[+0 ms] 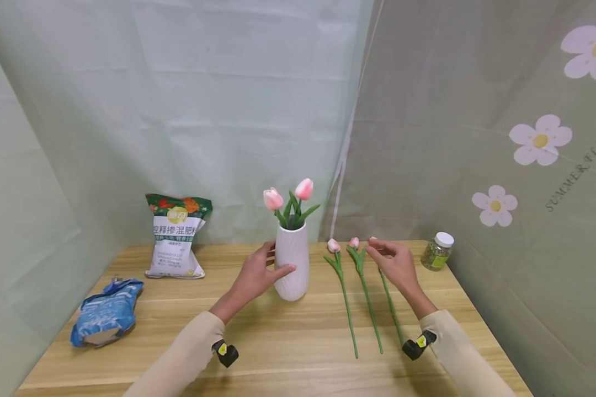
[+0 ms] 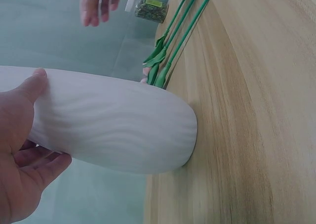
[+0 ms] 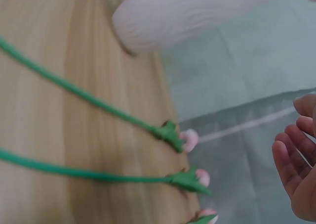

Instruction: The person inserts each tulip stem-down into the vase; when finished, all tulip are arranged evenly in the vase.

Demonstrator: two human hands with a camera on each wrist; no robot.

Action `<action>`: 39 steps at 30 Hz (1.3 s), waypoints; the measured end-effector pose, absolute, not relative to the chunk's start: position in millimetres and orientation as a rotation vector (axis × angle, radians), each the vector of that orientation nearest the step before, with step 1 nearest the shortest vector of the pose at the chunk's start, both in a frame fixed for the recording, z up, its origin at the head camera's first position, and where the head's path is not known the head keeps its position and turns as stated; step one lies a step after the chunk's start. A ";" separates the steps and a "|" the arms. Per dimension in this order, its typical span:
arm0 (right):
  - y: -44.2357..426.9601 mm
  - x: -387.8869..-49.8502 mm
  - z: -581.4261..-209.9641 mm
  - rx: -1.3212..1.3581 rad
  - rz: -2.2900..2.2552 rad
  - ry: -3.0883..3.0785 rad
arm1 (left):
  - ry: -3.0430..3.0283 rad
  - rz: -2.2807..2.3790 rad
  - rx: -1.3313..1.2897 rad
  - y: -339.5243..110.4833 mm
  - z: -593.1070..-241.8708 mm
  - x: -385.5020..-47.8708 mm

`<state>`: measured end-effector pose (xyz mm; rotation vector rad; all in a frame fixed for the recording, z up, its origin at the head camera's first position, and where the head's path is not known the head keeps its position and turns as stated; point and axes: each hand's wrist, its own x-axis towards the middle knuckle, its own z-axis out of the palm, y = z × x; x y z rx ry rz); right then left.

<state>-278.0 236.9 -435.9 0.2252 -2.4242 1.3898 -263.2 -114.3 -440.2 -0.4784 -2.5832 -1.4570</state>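
Observation:
A white ribbed vase (image 1: 293, 253) stands upright on the wooden table, two pink artificial tulips (image 1: 304, 189) rising from its mouth. My left hand (image 1: 258, 275) holds it from the left side, thumb across the front and fingers behind, also clear in the left wrist view. Three more pink tulips lie side by side to the right: a left one (image 1: 343, 284), a middle one (image 1: 363, 281) and a right one (image 1: 391, 306). Above the right one hovers my right hand (image 1: 396, 264), partly hiding its bloom. In the right wrist view its fingers (image 3: 291, 155) are loosely bent with nothing between them.
A small jar with a white lid (image 1: 437, 251) stands at the back right. At the back left is a fertilizer bag (image 1: 176, 237), with a crumpled blue bag (image 1: 106, 311) nearer the left edge. Fabric walls (image 1: 238, 110) enclose the table behind and at the sides.

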 end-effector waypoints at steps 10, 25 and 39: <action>258.1 -270.6 -466.4 0.085 1.322 -2.519 | -2.568 -1.433 -0.495 -114.5 -439.4 -261.9; 284.0 -259.3 -497.4 -0.077 1.266 -2.596 | -2.567 -1.403 -0.512 -115.4 -439.8 -261.1; 297.2 -259.8 -520.0 -0.097 1.245 -2.657 | -2.556 -1.402 -0.510 -114.4 -440.5 -261.3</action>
